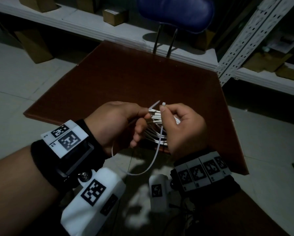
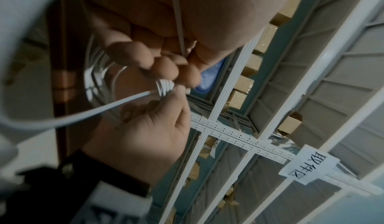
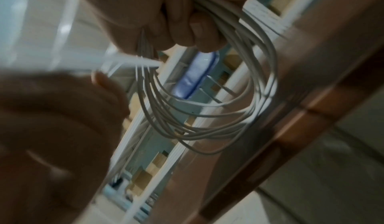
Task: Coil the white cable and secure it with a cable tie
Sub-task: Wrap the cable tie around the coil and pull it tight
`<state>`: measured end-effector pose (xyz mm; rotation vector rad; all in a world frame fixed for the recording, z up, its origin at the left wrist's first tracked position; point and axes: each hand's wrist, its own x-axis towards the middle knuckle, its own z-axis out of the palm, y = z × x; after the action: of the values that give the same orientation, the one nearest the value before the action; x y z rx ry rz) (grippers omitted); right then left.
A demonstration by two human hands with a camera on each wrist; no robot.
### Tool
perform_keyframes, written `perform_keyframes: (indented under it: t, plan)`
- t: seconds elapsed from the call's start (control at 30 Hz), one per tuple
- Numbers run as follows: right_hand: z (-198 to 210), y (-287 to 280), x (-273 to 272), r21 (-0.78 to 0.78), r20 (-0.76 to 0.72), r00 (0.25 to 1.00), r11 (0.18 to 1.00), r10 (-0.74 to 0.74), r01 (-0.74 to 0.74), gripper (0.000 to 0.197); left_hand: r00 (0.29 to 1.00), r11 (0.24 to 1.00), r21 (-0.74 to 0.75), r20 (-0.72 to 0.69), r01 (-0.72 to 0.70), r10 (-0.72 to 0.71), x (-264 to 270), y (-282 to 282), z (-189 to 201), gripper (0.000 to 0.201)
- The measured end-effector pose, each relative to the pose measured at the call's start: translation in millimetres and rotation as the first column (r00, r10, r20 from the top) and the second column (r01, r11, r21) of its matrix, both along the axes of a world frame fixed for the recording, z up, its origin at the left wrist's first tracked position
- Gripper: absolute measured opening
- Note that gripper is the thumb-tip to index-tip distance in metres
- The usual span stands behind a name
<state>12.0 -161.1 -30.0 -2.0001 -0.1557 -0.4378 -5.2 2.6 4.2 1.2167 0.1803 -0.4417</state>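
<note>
Showing the head view: both hands meet above the near edge of a brown table [image 1: 159,79]. The left hand [image 1: 115,123] has its fingers curled around one side of the coiled white cable [image 1: 155,133], and its thumb and forefinger pinch the pointed end of the tie [image 1: 155,155], which sticks up past the fingertips. The right hand [image 1: 185,128] pinches the tie's square head [image 1: 163,104] between thumb and forefinger, with its other fingers folded around the coil's far side. Between the two ends the tie hangs down in a long slack loop below the hands. Marker-covered wrist units are strapped to both forearms. A blue chair [image 1: 175,12] stands beyond the table, with white shelving [image 1: 84,26] carrying cardboard boxes behind it.

Left wrist view: the left hand [image 2: 145,35] fills the upper frame, fingers curled; the tie [image 2: 83,114] runs as a flat strip from lower left up to the right hand [image 2: 145,129], whose thumb and forefinger press on it beside several cable [image 2: 164,86] turns. A shelf upright bears a paper label [image 2: 309,166].

Right wrist view: the left hand [image 3: 166,22] clasps the top of the cable [image 3: 207,112], which hangs below it in several loose round turns. The tie's tapered tip [image 3: 133,61] points across those turns, blurred. The right hand [image 3: 51,120] lies dark in the near foreground; its grip cannot be made out here. The table edge [image 3: 290,112] runs diagonally at right.
</note>
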Motion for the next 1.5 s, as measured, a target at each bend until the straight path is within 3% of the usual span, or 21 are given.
perform_keyframes:
  t: [0.13,0.23,0.33,0.5,0.6,0.73,0.8,0.9,1.07,1.17,1.3,1.5]
  plan:
    - [-3,-9,13,0.098,-0.099,0.992,0.991,-0.082,0.092,0.013,0.991,0.992,-0.012,0.052,-0.126,0.127,5,5,2,0.025]
    - [-11,-17,21,0.163,-0.183,0.978,0.978,-0.101,0.131,0.015,0.975,0.973,0.101,0.100,-0.208,0.198,9,10,5,0.022]
    - [-14,-19,24,0.260,-0.253,0.964,0.955,-0.074,0.142,0.016,0.954,0.928,0.259,0.204,-0.269,0.219,11,16,2,0.016]
    - [-13,-22,30,0.361,-0.346,0.936,0.911,-0.067,0.198,0.016,0.902,0.838,0.397,0.363,-0.375,0.232,17,25,-5,0.011]
    - [-15,-22,31,0.422,-0.337,0.940,0.886,-0.044,0.192,0.021,0.894,0.821,0.414,0.383,-0.393,0.234,19,28,-6,0.015]
    - [-10,-18,28,0.482,-0.341,0.940,0.856,-0.016,0.189,0.016,0.942,0.935,0.144,0.148,-0.323,0.302,17,21,-3,0.019]
    - [-7,-15,24,0.536,-0.348,0.937,0.823,0.014,0.187,0.014,0.965,0.962,0.074,0.030,-0.262,0.260,13,12,-5,0.020]
    - [-1,-11,20,0.592,-0.369,0.927,0.786,0.068,0.179,0.013,0.991,0.968,0.217,0.069,-0.125,0.113,7,2,-16,0.023]
    - [3,-8,17,0.657,-0.344,0.929,0.741,0.134,0.136,0.017,0.969,0.848,0.525,0.163,0.077,-0.189,0,-10,-24,0.027]
    - [3,-9,17,0.670,-0.353,0.923,0.730,0.154,0.135,0.021,0.979,0.899,0.422,0.103,0.115,-0.173,0,-14,-23,0.025]
    - [3,-9,18,0.709,-0.358,0.916,0.691,0.183,0.139,0.022,0.998,0.961,0.276,0.037,0.030,-0.042,3,-18,-20,0.028]
    - [4,-9,17,0.741,-0.340,0.905,0.666,0.255,0.090,0.021,0.984,0.985,0.081,-0.110,0.150,-0.141,10,-14,-33,0.033]
